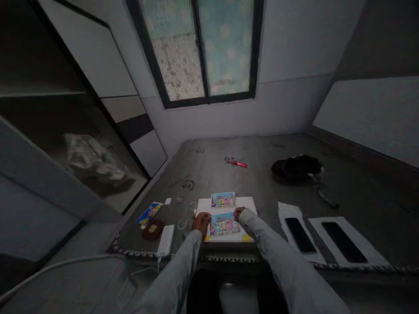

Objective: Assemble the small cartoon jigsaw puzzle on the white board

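Observation:
On a white board (pixel 246 205) in front of me lies a colourful picture sheet (pixel 224 225) with small cartoon-like figures. My left hand (pixel 201 221) is at its left edge, fingers curled in and closed on it. At the upper right corner, my right hand (pixel 240 212) pinches the same sheet. Just beyond it, on the board's far part, rests a similar picture card (pixel 223 199). Yellow patches show at the board's near corners. Fine finger detail is too dark and small to make out.
Left of the board are clear rings (pixel 182 224), a white power bank (pixel 166 240) with a cable, a brown round object (pixel 152 229) and a blue packet (pixel 149 213). Farther off lie a red-handled tool (pixel 236 162) and a dark cap (pixel 297 168). Two phones (pixel 300 235) rest at right.

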A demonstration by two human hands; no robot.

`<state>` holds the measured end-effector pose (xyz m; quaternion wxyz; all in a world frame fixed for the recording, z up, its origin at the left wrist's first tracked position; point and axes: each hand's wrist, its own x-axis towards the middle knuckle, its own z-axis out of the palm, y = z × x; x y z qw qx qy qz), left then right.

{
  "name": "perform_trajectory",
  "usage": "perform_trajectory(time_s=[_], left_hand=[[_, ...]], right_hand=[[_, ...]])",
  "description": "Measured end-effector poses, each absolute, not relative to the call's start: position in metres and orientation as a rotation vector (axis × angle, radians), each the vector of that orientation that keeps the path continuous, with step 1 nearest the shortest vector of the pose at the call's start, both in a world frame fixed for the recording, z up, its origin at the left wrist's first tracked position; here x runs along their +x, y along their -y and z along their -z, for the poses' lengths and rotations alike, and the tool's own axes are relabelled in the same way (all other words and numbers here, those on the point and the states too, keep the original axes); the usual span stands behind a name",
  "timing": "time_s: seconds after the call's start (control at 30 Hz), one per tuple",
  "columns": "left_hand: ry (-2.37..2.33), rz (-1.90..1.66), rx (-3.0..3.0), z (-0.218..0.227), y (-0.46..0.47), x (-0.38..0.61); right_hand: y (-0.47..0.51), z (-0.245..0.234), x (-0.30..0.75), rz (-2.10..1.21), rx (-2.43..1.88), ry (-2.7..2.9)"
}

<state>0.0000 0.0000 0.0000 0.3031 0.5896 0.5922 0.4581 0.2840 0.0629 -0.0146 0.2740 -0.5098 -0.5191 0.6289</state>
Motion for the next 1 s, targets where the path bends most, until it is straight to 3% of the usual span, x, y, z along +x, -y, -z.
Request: perform_trajectory(time_s=[0.43, 1.0], left_hand=[[-1.547, -1.045, 1.824, -0.022, 0.014, -0.004], [-1.561, -0.953, 1.866, -0.01, 0.008, -0.009]], right_hand=[[-0.057, -0.012, 0.288, -1.607, -1.333, 1.455], [-0.051, -0.023, 0.286, -1.455, -1.318, 1.564]])
